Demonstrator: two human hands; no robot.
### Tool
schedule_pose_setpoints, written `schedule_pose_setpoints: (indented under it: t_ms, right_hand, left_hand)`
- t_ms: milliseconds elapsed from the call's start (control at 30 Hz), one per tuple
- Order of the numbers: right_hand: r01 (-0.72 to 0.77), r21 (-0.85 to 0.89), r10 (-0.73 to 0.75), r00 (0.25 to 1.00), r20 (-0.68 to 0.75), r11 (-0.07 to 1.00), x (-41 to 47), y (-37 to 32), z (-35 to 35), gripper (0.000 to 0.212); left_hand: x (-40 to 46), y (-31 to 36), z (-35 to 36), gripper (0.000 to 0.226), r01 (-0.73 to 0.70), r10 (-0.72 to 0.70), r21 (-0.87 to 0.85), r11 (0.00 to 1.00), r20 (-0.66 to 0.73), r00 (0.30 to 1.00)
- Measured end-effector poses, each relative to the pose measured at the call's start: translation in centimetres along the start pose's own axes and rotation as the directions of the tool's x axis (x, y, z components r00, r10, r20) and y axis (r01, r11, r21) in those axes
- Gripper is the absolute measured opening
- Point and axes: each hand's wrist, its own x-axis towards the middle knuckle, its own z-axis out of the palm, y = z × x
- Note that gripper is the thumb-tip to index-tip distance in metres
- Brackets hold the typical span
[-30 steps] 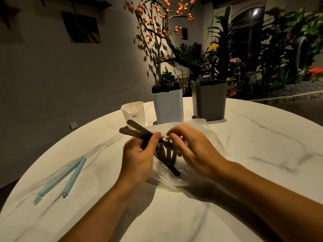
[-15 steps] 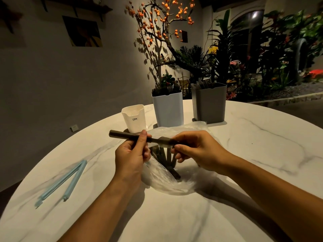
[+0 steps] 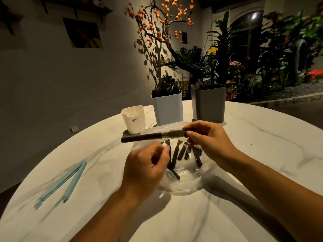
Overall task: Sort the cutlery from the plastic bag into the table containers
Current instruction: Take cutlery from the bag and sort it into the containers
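While the plastic bag [image 3: 183, 179] lies between the forearms with dark cutlery [image 3: 176, 154] fanned inside, one dark knife [image 3: 153, 136] is held above it, its long axis running from nine to three o'clock. Its three o'clock end is pinched by the right hand [image 3: 208, 138] — the nearer hand to the containers. The white cup [image 3: 134, 119], white container [image 3: 167, 109] and grey container [image 3: 209, 103] stand at twelve o'clock. The left hand [image 3: 146, 170] is loosely curled over the bag's rim at nine o'clock — whether film is pinched cannot be told.
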Motion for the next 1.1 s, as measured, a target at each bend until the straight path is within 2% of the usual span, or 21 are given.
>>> schedule_pose_setpoints:
  t_ms: [33, 100, 167, 200, 267, 367, 433, 500, 600, 700, 833, 1000, 1100]
  right_hand:
    - [0.001, -0.005, -0.001, 1.0, -0.003, 1.0, 0.0, 0.0, 0.0, 0.02]
    - [0.0, -0.006, 0.0, 1.0, 0.001, 1.0, 0.0, -0.1, 0.0, 0.02]
    - [-0.005, 0.001, 0.005, 1.0, 0.018, 1.0, 0.0, -0.1, 0.0, 0.02]
    - [-0.01, 0.01, 0.01, 1.0, 0.027, 1.0, 0.0, -0.2, 0.0, 0.021]
    - [-0.02, 0.046, 0.018, 0.999, 0.047, 0.999, 0.0, -0.3, -0.1, 0.021]
    - [-0.034, 0.107, 0.025, 0.996, 0.081, 0.994, -0.1, -0.5, -0.2, 0.02]
    - [-0.049, 0.134, 0.037, 0.995, 0.091, 0.99, 0.0, -0.5, -0.3, 0.02]
    - [-0.064, 0.136, 0.053, 0.995, 0.089, 0.989, 0.0, -0.4, -0.4, 0.02]
    - [-0.082, 0.144, 0.07, 0.994, 0.083, 0.986, 0.0, -0.4, -0.4, 0.016]
    - [-0.091, 0.184, 0.076, 0.994, 0.084, 0.979, 0.0, -0.6, -0.2, 0.014]
    - [-0.055, 0.168, 0.049, 0.998, 0.038, 0.984, 0.0, -0.7, 0.2, 0.011]
    - [0.08, -0.039, -0.081, 0.996, -0.046, 0.996, 0.1, -1.1, 0.9, 0.014]
    - [0.104, -0.095, -0.109, 0.993, -0.049, 0.99, 0.5, -1.6, 1.4, 0.013]
  left_hand:
    - [0.1, 0.0, 0.1, 0.023, -0.087, 0.093, 0.104, 0.991, -0.053, 0.994]
    - [0.6, 0.0, 0.3, 0.028, -0.115, 0.156, 0.292, 0.95, -0.122, 0.98]
    - [0.7, -0.2, 0.4, 0.04, -0.053, 0.092, 0.399, 0.915, -0.079, 0.993]
    - [0.6, -0.4, 0.3, 0.039, -0.04, 0.062, 0.409, 0.912, -0.041, 0.997]
    - [0.2, -0.9, 0.2, 0.029, -0.036, 0.027, 0.375, 0.926, 0.03, 0.999]
    - [0.1, -1.0, -0.1, 0.027, 0.007, -0.044, 0.329, 0.944, 0.103, 0.994]
    - [0.1, -0.7, 0.1, 0.029, 0.14, -0.175, 0.191, 0.972, 0.181, 0.968]
    - [0.0, -0.4, 0.3, 0.023, 0.302, -0.288, -0.011, 0.953, 0.269, 0.919]
    - [0.1, 0.0, 0.2, 0.016, 0.408, -0.337, -0.18, 0.895, 0.326, 0.883]
    - [0.2, 0.2, 0.4, 0.012, 0.446, -0.358, -0.188, 0.875, 0.368, 0.858]
    - [0.1, 0.3, 1.0, 0.018, 0.507, -0.403, -0.214, 0.835, 0.392, 0.827]
    - [0.2, 0.8, 1.3, 0.019, 0.516, -0.442, -0.255, 0.818, 0.297, 0.846]
    - [0.3, 1.2, 1.8, 0.021, 0.537, -0.479, -0.239, 0.809, 0.262, 0.838]
